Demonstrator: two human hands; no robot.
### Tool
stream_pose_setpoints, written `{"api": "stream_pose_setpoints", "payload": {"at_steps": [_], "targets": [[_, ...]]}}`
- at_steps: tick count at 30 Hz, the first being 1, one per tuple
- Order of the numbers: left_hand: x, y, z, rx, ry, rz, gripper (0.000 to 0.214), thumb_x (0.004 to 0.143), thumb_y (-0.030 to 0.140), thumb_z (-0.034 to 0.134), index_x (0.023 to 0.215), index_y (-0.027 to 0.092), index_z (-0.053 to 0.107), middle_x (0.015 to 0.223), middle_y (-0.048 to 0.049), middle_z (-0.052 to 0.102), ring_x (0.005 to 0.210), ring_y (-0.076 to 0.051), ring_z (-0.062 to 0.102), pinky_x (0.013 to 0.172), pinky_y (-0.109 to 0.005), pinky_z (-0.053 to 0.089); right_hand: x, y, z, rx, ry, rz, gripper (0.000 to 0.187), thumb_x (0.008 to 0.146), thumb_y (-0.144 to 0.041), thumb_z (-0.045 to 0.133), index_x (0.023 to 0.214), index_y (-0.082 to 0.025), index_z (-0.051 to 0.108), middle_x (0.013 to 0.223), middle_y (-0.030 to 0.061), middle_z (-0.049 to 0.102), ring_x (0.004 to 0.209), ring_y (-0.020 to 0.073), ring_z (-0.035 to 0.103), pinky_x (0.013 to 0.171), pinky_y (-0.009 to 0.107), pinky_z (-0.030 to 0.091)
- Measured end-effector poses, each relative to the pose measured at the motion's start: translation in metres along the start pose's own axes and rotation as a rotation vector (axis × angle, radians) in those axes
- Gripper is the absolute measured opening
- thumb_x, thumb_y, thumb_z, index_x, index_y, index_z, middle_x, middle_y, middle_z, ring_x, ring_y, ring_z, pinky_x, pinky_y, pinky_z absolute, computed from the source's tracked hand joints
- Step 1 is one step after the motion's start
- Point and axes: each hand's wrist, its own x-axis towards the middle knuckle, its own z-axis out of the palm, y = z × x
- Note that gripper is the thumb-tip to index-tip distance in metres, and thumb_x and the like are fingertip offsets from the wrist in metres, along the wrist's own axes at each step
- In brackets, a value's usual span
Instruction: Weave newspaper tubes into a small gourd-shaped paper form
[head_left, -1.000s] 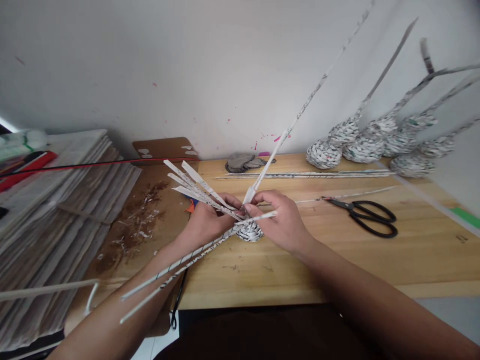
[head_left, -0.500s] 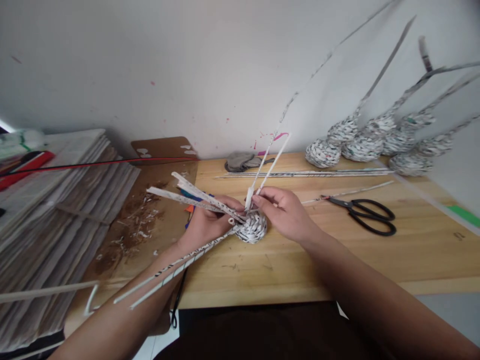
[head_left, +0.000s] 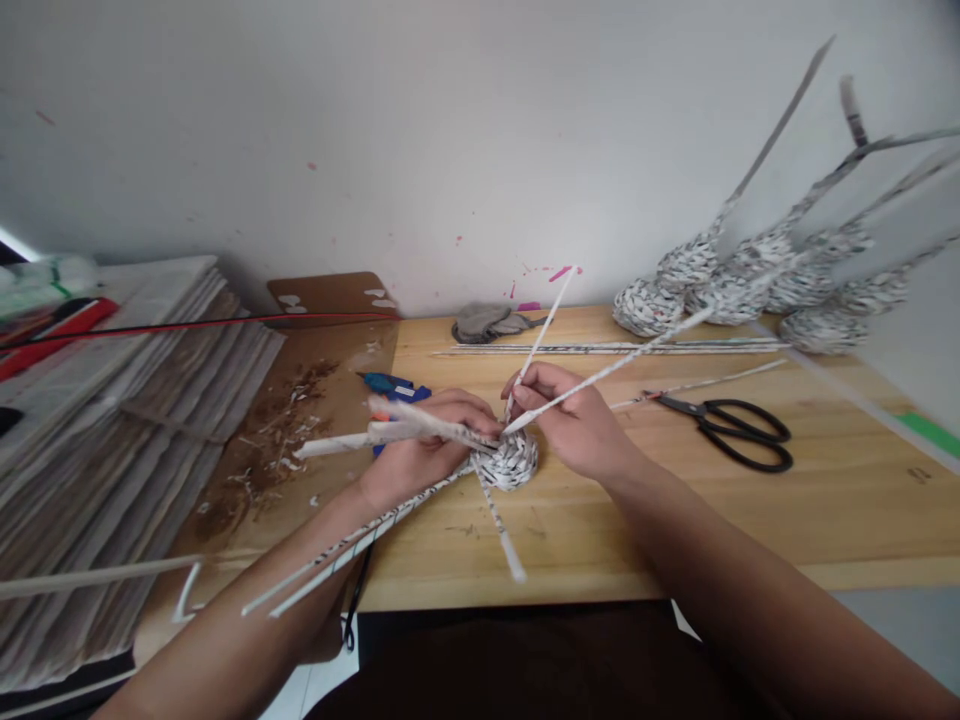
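Observation:
A small woven ball of rolled newspaper strips (head_left: 514,462) sits between my hands on the wooden table (head_left: 675,500). My left hand (head_left: 420,455) is closed around its left side and pins several loose paper strips (head_left: 352,440) that fan out to the left. My right hand (head_left: 574,420) pinches a long paper strip (head_left: 622,362) that runs up and to the right. Another strip (head_left: 504,540) sticks out toward me, and two long ones (head_left: 337,565) trail along my left forearm.
Black scissors (head_left: 739,432) lie to the right. Several finished woven balls (head_left: 720,290) with long tails stand at the back right against the wall. Long paper rods (head_left: 600,349) and a grey cloth (head_left: 487,322) lie behind. A blue tool (head_left: 390,385), a brown board (head_left: 300,420) and stacked newspapers (head_left: 105,420) are left.
My right hand has swung its long strip from pointing up the wall down to the right. The fanned strips in my left hand dropped lower, and one strip now points toward me.

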Motion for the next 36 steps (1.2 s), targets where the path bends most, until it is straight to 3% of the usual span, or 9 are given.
{"api": "stream_pose_setpoints", "payload": {"at_steps": [4,10,17,21,26,31,36], "targets": [[0.001,0.001,0.003,-0.021,-0.016,0.029,0.008,0.089,0.023,0.071,0.089,0.017,0.077,0.096,-0.01,0.075,0.093,-0.02,0.07,0.086,-0.033,0.056,-0.002,-0.005,-0.001,0.004,-0.053,-0.038,0.015,0.092,-0.028,0.058,0.081,-0.019,0.063,0.073,-0.001,0.062,0.066,0.013,0.057,0.063,0.026,0.045],[0.005,0.004,0.006,-0.073,-0.002,-0.042,0.006,0.085,0.021,0.075,0.084,0.015,0.076,0.09,-0.0097,0.075,0.085,-0.018,0.071,0.082,-0.031,0.056,-0.002,-0.002,-0.001,0.002,-0.047,-0.102,0.01,0.091,-0.024,0.06,0.086,-0.02,0.068,0.082,0.0008,0.068,0.074,0.0139,0.061,0.068,0.027,0.047],[0.008,0.008,0.006,-0.234,-0.024,-0.367,0.017,0.075,0.023,0.082,0.081,0.013,0.07,0.077,-0.0042,0.072,0.072,-0.015,0.067,0.069,-0.026,0.054,0.0,0.0,-0.002,0.079,-0.078,-0.123,0.008,0.087,-0.025,0.068,0.084,-0.019,0.073,0.082,0.0026,0.073,0.074,0.0147,0.065,0.068,0.028,0.05],[0.009,0.006,0.005,-0.238,-0.06,-0.419,0.023,0.073,0.024,0.081,0.09,0.014,0.07,0.082,-0.0034,0.073,0.075,-0.015,0.067,0.071,-0.027,0.053,-0.001,-0.002,-0.002,0.048,-0.056,-0.163,0.007,0.085,-0.024,0.071,0.084,-0.02,0.075,0.085,0.0038,0.074,0.077,0.0159,0.067,0.069,0.029,0.053],[0.013,0.005,0.002,-0.245,-0.156,-0.463,0.021,0.074,0.028,0.079,0.087,0.013,0.07,0.082,-0.0053,0.073,0.075,-0.018,0.067,0.073,-0.03,0.053,-0.004,-0.009,-0.001,-0.032,-0.054,-0.297,0.006,0.084,-0.02,0.073,0.084,-0.022,0.078,0.086,0.0031,0.075,0.078,0.0145,0.068,0.073,0.028,0.054],[0.012,0.008,0.0,-0.201,-0.07,-0.511,0.018,0.072,0.026,0.078,0.082,0.014,0.068,0.074,-0.0024,0.069,0.067,-0.014,0.062,0.064,-0.026,0.049,-0.006,-0.012,-0.004,-0.09,0.046,-0.083,0.014,0.087,-0.024,0.065,0.095,-0.018,0.074,0.084,0.0045,0.073,0.069,0.0143,0.065,0.058,0.026,0.049],[0.007,0.011,0.001,-0.134,0.048,-0.542,0.018,0.07,0.026,0.078,0.078,0.013,0.067,0.071,-0.0008,0.065,0.063,-0.011,0.057,0.059,-0.023,0.044,-0.007,-0.005,0.001,-0.041,-0.112,0.077,0.016,0.073,-0.021,0.072,0.087,-0.017,0.066,0.079,0.0035,0.071,0.069,0.0159,0.065,0.06,0.027,0.05]]}}
